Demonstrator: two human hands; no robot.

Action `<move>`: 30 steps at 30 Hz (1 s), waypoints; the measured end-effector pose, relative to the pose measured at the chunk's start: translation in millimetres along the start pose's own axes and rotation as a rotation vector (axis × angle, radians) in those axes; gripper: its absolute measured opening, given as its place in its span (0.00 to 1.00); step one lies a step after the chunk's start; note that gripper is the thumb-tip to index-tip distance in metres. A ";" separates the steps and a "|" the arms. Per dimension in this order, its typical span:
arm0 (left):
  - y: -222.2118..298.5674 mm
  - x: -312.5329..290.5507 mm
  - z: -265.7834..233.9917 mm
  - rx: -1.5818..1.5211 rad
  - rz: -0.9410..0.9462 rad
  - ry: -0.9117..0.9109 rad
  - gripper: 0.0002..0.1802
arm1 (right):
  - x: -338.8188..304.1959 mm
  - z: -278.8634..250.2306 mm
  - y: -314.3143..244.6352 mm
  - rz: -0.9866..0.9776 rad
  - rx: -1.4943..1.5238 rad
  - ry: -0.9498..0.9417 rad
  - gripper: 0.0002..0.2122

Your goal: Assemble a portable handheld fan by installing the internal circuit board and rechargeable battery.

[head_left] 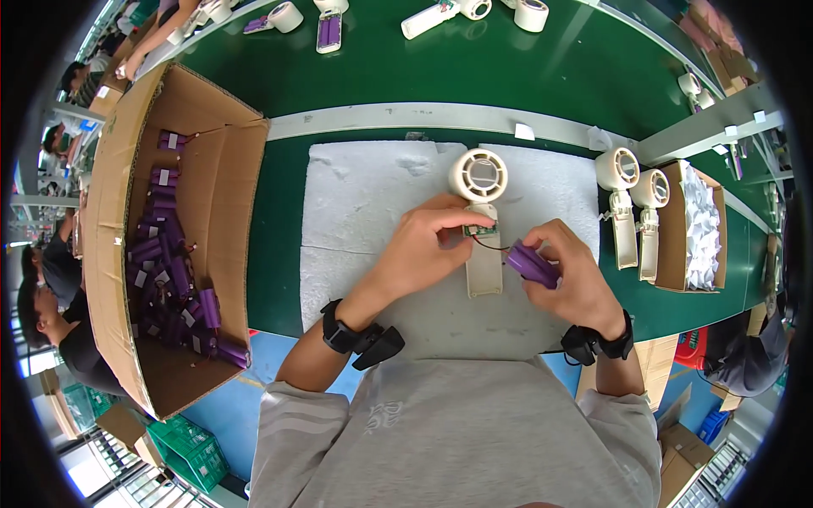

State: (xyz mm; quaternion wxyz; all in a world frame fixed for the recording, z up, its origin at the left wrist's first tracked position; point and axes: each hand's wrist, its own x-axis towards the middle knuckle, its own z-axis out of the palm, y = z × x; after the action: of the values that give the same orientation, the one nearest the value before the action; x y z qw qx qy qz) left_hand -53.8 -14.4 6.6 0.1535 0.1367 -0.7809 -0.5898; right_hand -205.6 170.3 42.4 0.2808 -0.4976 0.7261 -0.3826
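Observation:
A cream handheld fan (484,275) lies on the white foam sheet (364,186), its round head away from me and its handle shell opened toward me. My left hand (432,243) grips the fan at its neck, thumb and forefinger around the small green circuit board (479,229). In my right hand (574,262) is a purple battery pack (533,264), tilted, just right of the handle. Thin red and dark wires (491,245) run between the pack and the board. Fingers partly hide both the board and the pack.
A large cardboard box (229,186) of purple battery packs stands at left. Two more opened fans (624,224) lie at right beside a small box (673,229) of white pieces. Beyond a metal rail (373,118), several fans sit on the green belt (356,80). Other people work nearby.

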 end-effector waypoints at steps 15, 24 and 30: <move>-3.6 -4.4 6.1 -0.064 -0.057 0.080 0.18 | 3.9 7.1 -2.1 -0.301 -0.543 0.175 0.04; 1.3 -2.9 6.4 -0.015 -0.046 0.071 0.18 | 10.6 8.9 -7.7 -0.230 -0.746 0.049 0.06; 1.0 -4.8 4.7 -0.014 -0.054 0.086 0.18 | 11.3 -4.1 -9.9 -0.234 -0.540 0.036 0.06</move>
State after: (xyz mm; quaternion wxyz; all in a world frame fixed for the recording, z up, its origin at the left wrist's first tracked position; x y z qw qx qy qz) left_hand -51.4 -8.0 5.9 0.1720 0.1818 -0.7657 -0.5926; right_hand -207.7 158.7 52.6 0.0794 -0.6277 0.7441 -0.2142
